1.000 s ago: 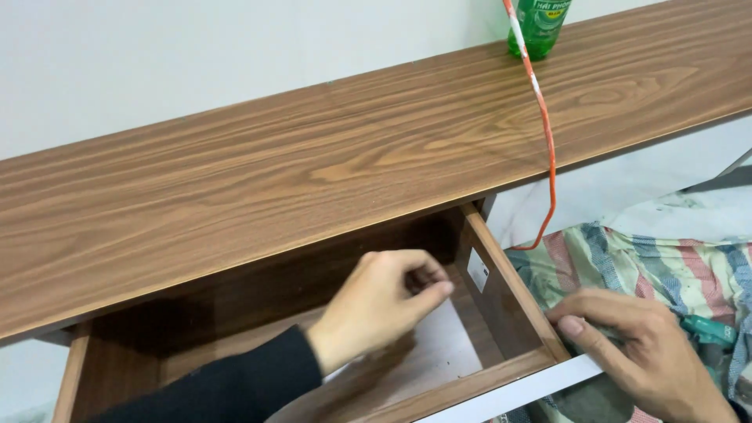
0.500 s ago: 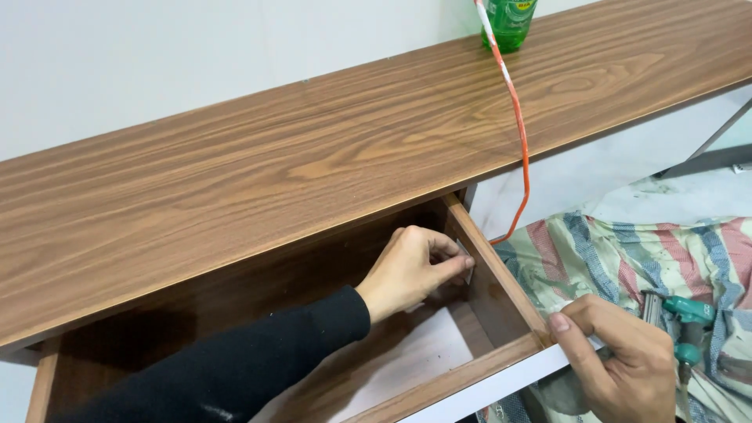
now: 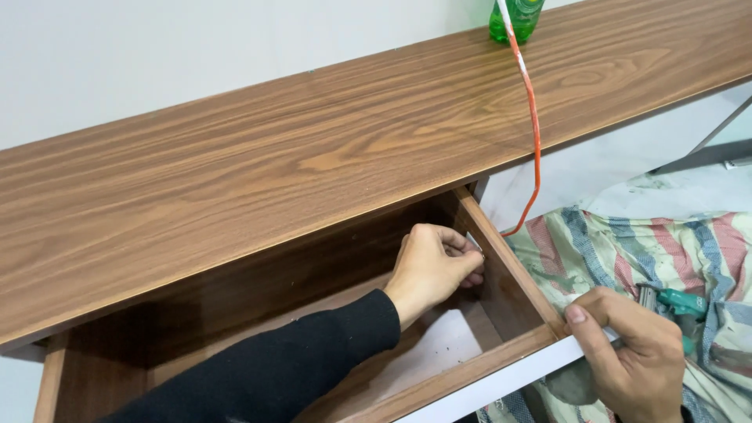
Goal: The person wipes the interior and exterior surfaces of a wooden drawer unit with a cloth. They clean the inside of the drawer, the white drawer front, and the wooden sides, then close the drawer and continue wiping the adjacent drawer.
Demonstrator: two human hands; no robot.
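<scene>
Pinching small pale tab against drawer's (image 3: pixel 501 368) inner right wall, centre frame: my left hand (image 3: pixel 435 266). Right hand (image 3: pixel 627 352) clamps drawer front corner, lower right. I keep drawer steady, fingertips square.

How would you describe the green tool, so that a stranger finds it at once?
Start at the open wooden drawer under the long tabletop. To its right lies a striped cloth; the green tool rests there, just above the right hand. It is the only teal thing on the cloth.

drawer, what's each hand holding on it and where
The right hand grips the white front panel at its right end. The left hand pinches something small at the drawer's right side wall; what it is cannot be told.
</scene>
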